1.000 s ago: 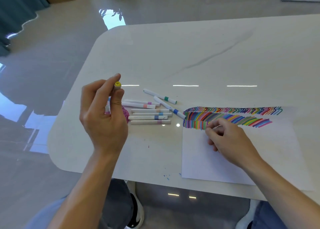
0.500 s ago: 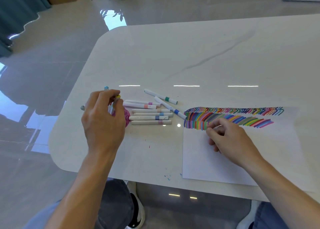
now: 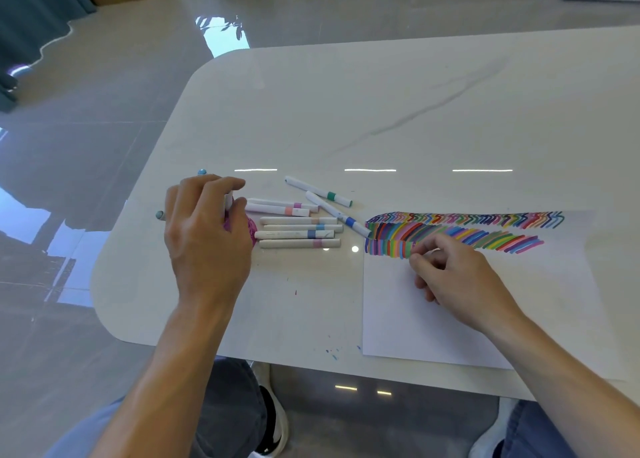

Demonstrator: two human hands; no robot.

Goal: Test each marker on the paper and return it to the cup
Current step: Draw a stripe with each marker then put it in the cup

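Observation:
My left hand (image 3: 207,239) hovers low over a pink cup (image 3: 252,233) near the table's left edge and hides most of it. Its fingers curl round a white marker (image 3: 228,200), of which only a short piece of barrel shows. Two blue-capped markers (image 3: 202,172) poke out from behind that hand. To the right of the cup lie several loose white markers (image 3: 298,230). My right hand (image 3: 457,274) rests on the white paper (image 3: 485,319), fingertips loosely curled against the sheet beside rows of coloured strokes (image 3: 464,229). I see nothing held in it.
A teal-banded marker (image 3: 318,192) and a blue-banded marker (image 3: 337,213) lie slanted between the loose row and the paper. The white table's (image 3: 381,111) rounded corner and front edge are near my knees. Small ink specks dot the tabletop near the front.
My left hand has come down from chest height with the yellow-capped marker to the pink cup, and the cap is now hidden. My right hand has stayed on the paper.

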